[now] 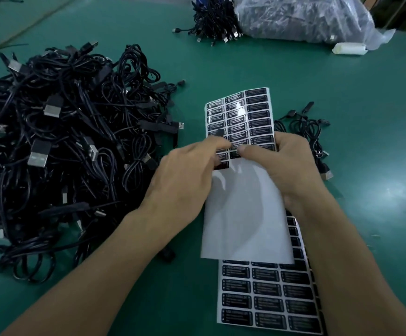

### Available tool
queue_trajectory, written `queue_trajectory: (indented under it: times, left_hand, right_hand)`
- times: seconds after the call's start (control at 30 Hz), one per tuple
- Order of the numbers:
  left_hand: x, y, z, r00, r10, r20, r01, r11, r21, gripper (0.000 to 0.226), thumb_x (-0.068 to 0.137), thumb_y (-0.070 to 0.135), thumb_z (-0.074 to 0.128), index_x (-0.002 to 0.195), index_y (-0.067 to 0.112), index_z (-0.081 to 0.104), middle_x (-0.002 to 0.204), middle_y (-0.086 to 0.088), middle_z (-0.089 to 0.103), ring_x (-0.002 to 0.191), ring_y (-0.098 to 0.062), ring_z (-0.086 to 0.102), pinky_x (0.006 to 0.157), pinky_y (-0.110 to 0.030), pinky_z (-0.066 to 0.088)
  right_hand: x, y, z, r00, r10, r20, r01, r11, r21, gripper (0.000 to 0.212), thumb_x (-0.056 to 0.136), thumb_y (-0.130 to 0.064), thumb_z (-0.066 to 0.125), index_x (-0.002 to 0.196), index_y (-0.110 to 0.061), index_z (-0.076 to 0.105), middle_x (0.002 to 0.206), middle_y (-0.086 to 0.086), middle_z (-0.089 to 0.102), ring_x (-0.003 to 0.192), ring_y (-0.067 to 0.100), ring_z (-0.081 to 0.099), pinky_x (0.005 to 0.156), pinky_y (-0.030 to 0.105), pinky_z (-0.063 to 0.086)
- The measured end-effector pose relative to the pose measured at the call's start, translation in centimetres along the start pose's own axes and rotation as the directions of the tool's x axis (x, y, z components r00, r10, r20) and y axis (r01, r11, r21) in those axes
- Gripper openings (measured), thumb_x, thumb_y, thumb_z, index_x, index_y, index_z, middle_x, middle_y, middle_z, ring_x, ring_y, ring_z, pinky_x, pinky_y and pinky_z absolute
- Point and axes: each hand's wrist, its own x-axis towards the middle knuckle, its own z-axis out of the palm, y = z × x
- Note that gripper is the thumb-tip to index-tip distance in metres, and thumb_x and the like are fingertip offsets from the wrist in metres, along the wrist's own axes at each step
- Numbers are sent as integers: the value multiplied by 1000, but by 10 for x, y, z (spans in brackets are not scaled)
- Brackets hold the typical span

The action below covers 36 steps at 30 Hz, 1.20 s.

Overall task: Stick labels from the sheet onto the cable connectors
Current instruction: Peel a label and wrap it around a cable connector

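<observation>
Two label sheets in view. We see the first label sheet (243,214) at frame centre, lifted off the green table (354,105) and held between both hands. Its upper half carries black labels (257,117) in three columns; its lower half is bare white backing.

Right hand (289,166) sits on the sheet's right edge at the lowest label rows. It grips the sheet, with its thumb (245,149) pressed on the front and the other fingers hidden behind.

Left hand (187,175) is at the sheet's left edge, fingers bent over the left label column. Its fingertips are motion-blurred, so we cannot tell whether they pinch a label or only touch the sheet.

The second sheet (270,299) lies flat at lower right of centre, also three columns of black labels. Its top is partly under the held sheet and the right forearm crosses its right edge.

We count three groups of black cables:
- a big pile (63,141) fills the left of the frame, just beside the left hand, with many silver USB connectors (37,158) showing
- a small cluster (308,132) lies just right of the held sheet, behind the right hand
- a tied bundle (214,20) lies at top centre, well apart from the hands

One clear plastic bag (301,18) with dark contents sits at upper right, touching the bundle. One small white object (348,48) lies just beside the bag.
</observation>
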Motion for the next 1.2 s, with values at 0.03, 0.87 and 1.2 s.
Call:
queue_trajectory:
  times: [0.03, 0.87, 1.2]
  left_hand:
    - [0, -2, 2, 998, -12, -57, 9, 999, -48, 41, 99, 4, 40, 121, 34, 58, 102, 0, 71, 78, -19, 68, 70, -43, 59]
    - [-2, -7, 14, 983, -5, -181, 5, 1000, -2, 22, 86, 31, 78, 97, 12, 72, 82, 0, 65, 70, -16, 62, 68, -39, 57]
    - [-1, -6, 14, 981, -36, -190, 31, 999, -31, 22, 85, 39, 70, 89, 18, 73, 75, 5, 66, 67, -16, 64, 65, -40, 55]
  right_hand:
    - [-1, 0, 1, 1000, 11, 11, -12, 999, 38, 20, 80, -12, 80, 65, -21, 72, 62, -4, 69, 53, 9, 60, 51, 24, 50]
    - [0, 4, 4, 990, 31, 137, -49, 990, 129, 37, 77, 2, 78, 109, -8, 64, 97, 8, 76, 83, 21, 74, 69, 32, 61]
    - [-5, -1, 6, 967, -12, 253, -63, 956, 287, 25, 83, 10, 68, 96, -11, 72, 93, 8, 78, 82, 22, 76, 67, 27, 58]
